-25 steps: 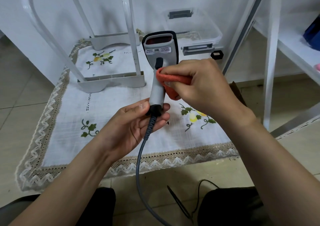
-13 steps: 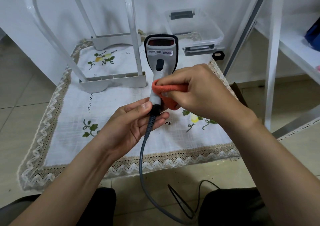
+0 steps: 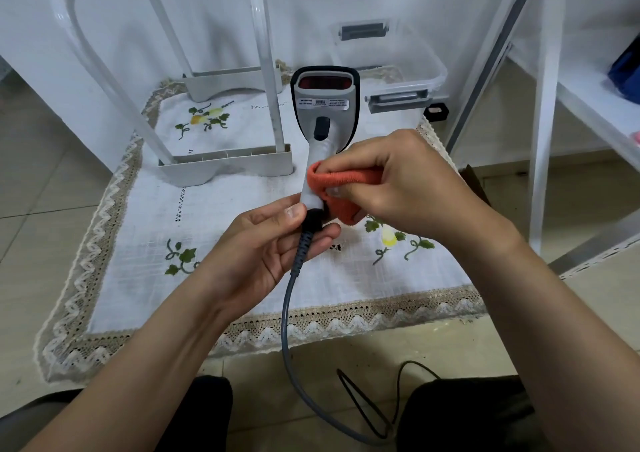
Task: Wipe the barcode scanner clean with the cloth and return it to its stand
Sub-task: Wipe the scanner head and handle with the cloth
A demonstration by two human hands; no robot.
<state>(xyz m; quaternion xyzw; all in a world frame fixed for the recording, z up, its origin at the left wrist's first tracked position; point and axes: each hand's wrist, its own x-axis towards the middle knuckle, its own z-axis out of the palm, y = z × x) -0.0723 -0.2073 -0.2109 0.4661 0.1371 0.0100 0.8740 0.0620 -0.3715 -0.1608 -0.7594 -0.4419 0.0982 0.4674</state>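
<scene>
— How far along is the job?

— Mid-wipe, I'd say. The barcode scanner (image 3: 325, 105) is held upright in the air above the embroidered tablecloth (image 3: 242, 278), window end away from the person. The left hand (image 3: 263, 254) pinches the foot of the handle between thumb and fingertips, right where the grey cable (image 3: 287, 313) leaves it. The right hand (image 3: 408, 188) has its fingers curled tight on the orange cloth (image 3: 341, 191), which is folded against the lower handle.

— So what's next?

— Probably the head and the red window, which the cloth isn't touching. Then back on its stand, and I can't tell which thing here is the stand. The cable trails to the floor, so it'll need slack.

— Any boxes about?

— One clear plastic box (image 3: 391, 60) with grey latches, on the table just behind the scanner. Through its walls I can make out nothing inside. A white frame (image 3: 225, 164) stands left of it.
</scene>
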